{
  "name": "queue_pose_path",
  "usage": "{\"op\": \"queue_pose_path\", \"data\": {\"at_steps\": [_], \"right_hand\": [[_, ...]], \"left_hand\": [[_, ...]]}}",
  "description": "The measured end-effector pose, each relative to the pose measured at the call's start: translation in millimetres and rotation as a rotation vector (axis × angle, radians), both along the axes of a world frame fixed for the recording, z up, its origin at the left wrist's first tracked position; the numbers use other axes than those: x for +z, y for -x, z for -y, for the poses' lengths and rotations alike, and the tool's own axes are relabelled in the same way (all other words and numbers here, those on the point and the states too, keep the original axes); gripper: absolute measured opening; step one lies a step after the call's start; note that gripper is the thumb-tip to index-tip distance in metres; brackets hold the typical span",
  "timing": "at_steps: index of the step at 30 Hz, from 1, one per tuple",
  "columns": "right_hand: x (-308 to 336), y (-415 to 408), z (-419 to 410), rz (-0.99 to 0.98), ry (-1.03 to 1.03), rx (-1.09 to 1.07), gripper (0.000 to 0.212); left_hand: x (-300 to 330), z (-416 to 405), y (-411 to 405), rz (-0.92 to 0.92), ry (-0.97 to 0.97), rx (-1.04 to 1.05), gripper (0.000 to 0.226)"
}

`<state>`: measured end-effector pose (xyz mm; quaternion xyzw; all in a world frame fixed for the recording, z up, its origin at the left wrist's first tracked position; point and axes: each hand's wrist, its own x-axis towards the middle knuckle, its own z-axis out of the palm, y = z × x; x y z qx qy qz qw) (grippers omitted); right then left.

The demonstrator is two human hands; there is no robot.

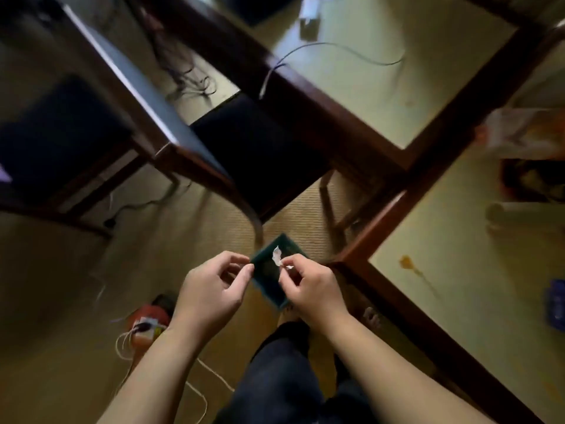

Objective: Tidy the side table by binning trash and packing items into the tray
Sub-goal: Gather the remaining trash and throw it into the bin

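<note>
Down near the floor, both hands meet over a small dark green bin (269, 286) that stands on the carpet just in front of the person's legs. The right hand (312, 289) has its thumb and forefinger pinched tight on a small white scrap of paper (277, 256), the other fingers curled in beneath; the scrap sticks up from the fingertips right above the bin's open mouth. The left hand (211, 289) has its fingers bent inward, thumb and fingertips drawn close together at the bin's near left rim; whether they actually pinch the rim or only touch it cannot be told through the blur. To the right, the side table (406, 289) with its dark wooden frame and pale top runs alongside, and a blue object (555, 302) sits blurred at its far edge. A chair (244, 154) with a dark seat stands beyond the bin.
</note>
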<state>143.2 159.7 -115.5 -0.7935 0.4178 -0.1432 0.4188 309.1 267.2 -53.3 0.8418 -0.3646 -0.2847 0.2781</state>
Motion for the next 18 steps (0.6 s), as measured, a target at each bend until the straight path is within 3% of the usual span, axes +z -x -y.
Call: {"op": "queue_pose_path", "data": {"at_steps": [5,12,18], "right_hand": [[-111.9,-31.3,-12.0,-0.386,-0.323,0.009,0.012],[-216.2,-52.6,-0.6,-0.585,-0.339,0.060,0.016],[-252.8,-53.9,13.5,-0.669,-0.397,0.136,0.029]], "left_hand": [[-41.7,-30.8,-12.4,-0.034,-0.049,0.041,0.010],[-99.9,-40.0,-9.3,-0.008,-0.129,-0.076,0.027],[-110.5,-48.8,-1.0,-0.020,-0.164,-0.087,0.029]]}}
